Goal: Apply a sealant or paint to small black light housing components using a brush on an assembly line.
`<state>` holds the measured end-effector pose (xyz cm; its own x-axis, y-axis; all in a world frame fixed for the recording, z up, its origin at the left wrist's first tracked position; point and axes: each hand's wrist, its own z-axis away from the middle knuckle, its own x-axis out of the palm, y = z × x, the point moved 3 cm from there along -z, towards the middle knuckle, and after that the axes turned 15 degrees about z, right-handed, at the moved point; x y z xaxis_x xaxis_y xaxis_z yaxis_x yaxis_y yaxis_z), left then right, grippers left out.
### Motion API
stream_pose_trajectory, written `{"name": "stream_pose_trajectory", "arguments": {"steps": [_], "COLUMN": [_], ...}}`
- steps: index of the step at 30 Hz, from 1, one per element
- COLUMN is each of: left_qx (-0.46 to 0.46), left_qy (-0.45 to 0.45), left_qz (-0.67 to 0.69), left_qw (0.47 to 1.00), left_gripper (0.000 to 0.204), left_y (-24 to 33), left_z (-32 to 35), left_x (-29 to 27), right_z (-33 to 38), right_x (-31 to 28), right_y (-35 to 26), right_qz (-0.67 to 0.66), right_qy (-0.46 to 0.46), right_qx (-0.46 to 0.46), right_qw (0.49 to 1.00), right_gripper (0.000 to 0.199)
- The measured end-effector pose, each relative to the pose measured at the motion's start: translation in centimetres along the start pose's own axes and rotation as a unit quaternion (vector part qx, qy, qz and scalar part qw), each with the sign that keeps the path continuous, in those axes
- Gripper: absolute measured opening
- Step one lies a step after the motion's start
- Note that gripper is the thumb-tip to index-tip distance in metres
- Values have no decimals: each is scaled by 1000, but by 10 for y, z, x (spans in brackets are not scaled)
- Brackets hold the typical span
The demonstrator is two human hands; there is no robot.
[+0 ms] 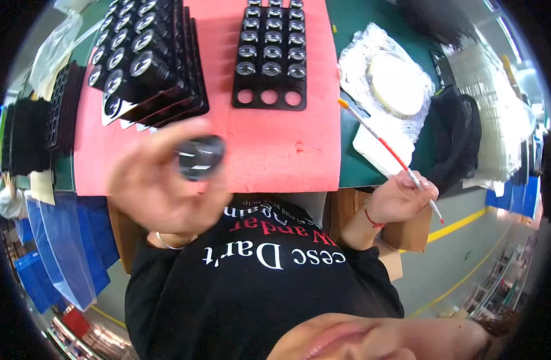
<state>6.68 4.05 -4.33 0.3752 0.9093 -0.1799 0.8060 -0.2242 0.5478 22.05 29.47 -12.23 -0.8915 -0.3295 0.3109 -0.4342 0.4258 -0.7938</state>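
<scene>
A green-topped workbench (368, 13) stands before me, a pink mat (281, 159) spread across its middle. Below its near edge, to the right, sits an open cardboard box (411, 233). The grey floor (452, 255) carries a bright yellow line (461, 223). Blue crates (37, 281) stand on the floor to the left, and more blue bins (516, 201) show to the right. Cluttered shelving (504, 287) fills the far lower right, and a white strip light (508, 37) glows overhead, upper right.

Pink mat (275, 150), black tray (257, 99), red-and-white brush (393, 154) (orange-tipped, incidentally), green table (352, 173), dark-looking lens (200, 158)
</scene>
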Motion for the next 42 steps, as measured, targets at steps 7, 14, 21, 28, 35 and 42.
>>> {"name": "stream_pose_trajectory", "arguments": {"steps": [7,14,21,28,35,42], "left_qx": [-84,-186,-198,-132,-300,-503], "left_qy": [308,273,261,249,11,35], "left_qz": [-115,-165,-190,-361,-674,-435], "left_qw": [941,929,925,889,675,746], "left_gripper": [57,44,43,35,78,99], "left_y": [-1,-27,-28,-21,-121,-168], "left_z": [-13,2,-1,-18,-21,-19], "left_x": [-62,-83,-84,-147,-312,-370], "right_z": [1,-1,0,1,1,1], "right_x": [-2,-2,6,3,2,0], "right_y": [4,3,-1,-3,-1,-1], "right_qz": [4,18,38,14,8,37], "right_qy": [44,36,60,71,82,87], "right_qx": [-6,-25,-22,2,-7,-14], "right_qw": [999,999,997,997,997,995], "right_gripper": [25,23,23,21,23,25]}}
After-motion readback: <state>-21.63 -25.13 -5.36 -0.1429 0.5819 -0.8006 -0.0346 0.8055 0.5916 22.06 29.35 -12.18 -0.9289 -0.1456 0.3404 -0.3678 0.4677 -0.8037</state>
